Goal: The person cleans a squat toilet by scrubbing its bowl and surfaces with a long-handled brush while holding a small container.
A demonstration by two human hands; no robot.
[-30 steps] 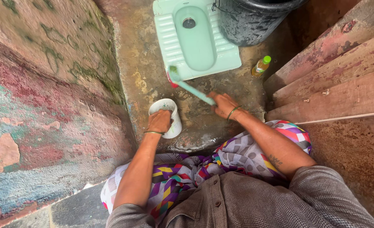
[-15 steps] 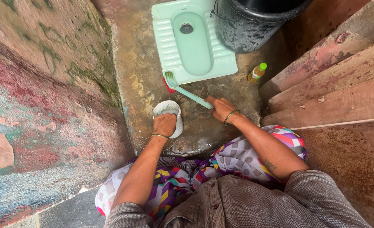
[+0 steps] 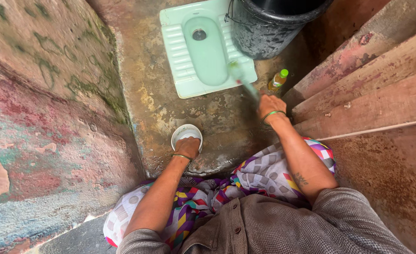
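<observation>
Keep right hand (image 3: 270,106) clenched on brush (image 3: 243,83) scrubbing toilet pan (image 3: 177,47) at twelve o'clock, left hand (image 3: 188,146) gripping mug (image 3: 185,133) upright at nine.

Bucket (image 3: 269,28) right of squat pan (image 3: 203,47); bottle (image 3: 277,80) nearer (beside bucket).

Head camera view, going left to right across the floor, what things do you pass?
White cup under the left hand → pale green squat toilet pan → green brush held by the right hand → small yellow bottle with green cap.
</observation>
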